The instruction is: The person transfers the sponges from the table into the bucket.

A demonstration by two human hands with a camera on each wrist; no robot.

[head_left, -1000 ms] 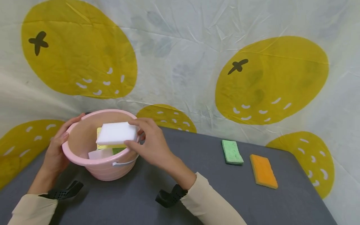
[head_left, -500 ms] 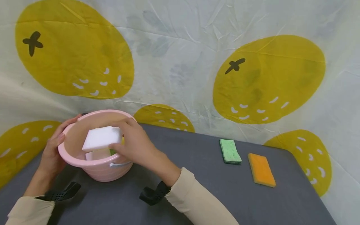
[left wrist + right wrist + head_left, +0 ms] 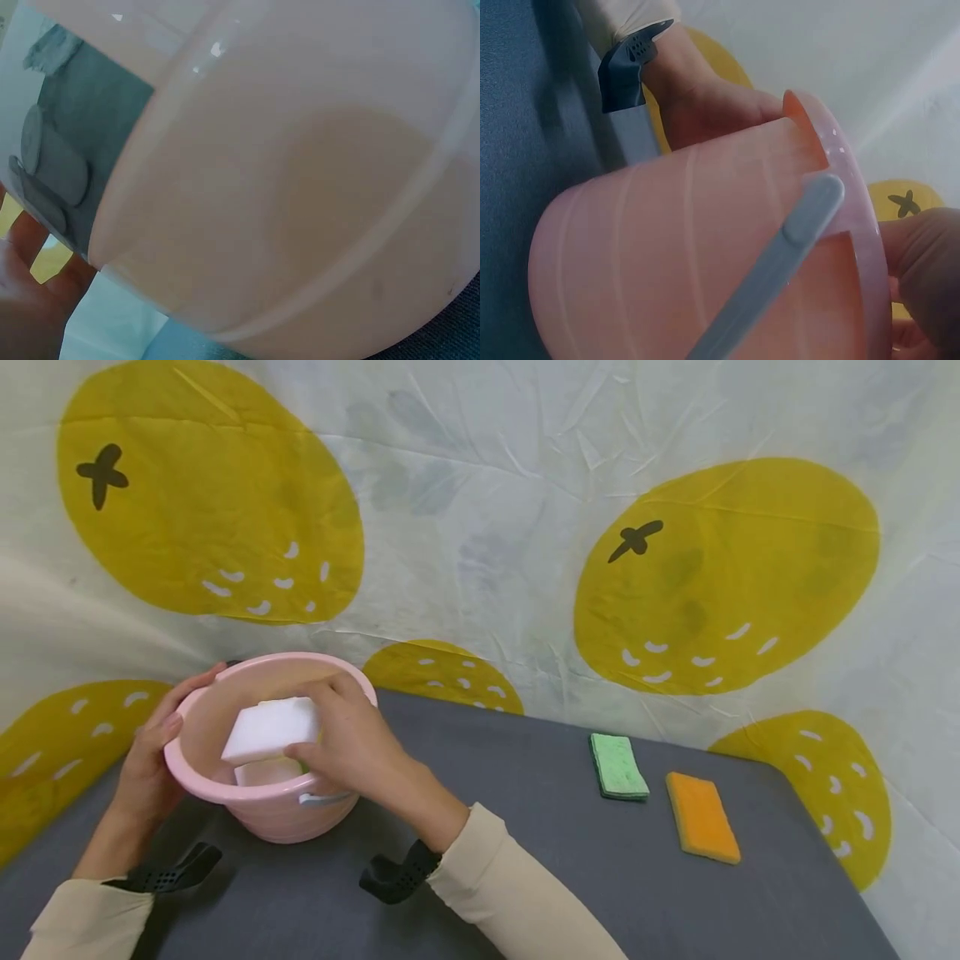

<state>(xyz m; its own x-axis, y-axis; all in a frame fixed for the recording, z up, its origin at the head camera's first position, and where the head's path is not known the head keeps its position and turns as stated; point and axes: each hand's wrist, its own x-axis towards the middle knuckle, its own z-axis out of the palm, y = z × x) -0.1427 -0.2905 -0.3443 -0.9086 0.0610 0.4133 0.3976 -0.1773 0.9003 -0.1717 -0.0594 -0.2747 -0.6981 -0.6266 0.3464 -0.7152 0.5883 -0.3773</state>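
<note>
A pink bucket (image 3: 281, 818) stands on the dark table at the left of the head view. My left hand (image 3: 150, 760) grips its left side, thumb over the rim and fingers around the outside. Inside the bucket, my right hand (image 3: 348, 743) pinches a white sponge (image 3: 270, 731) at its right end. Below that lies another pale block (image 3: 266, 772), with a sliver of green beside it. The right wrist view shows the bucket's wall (image 3: 660, 240) and grey handle (image 3: 769, 270), with the right hand (image 3: 930, 262) over the rim; the sponge is hidden there.
To the right on the table (image 3: 525, 827) lie a green sponge (image 3: 618, 766) and an orange sponge (image 3: 702, 817). A white cloth (image 3: 480, 527) printed with yellow fruit hangs behind the table's back edge.
My right hand has carried the white sponge left and down, from over the bucket's right rim to inside it. The left hand keeps its grip on the bucket.
</note>
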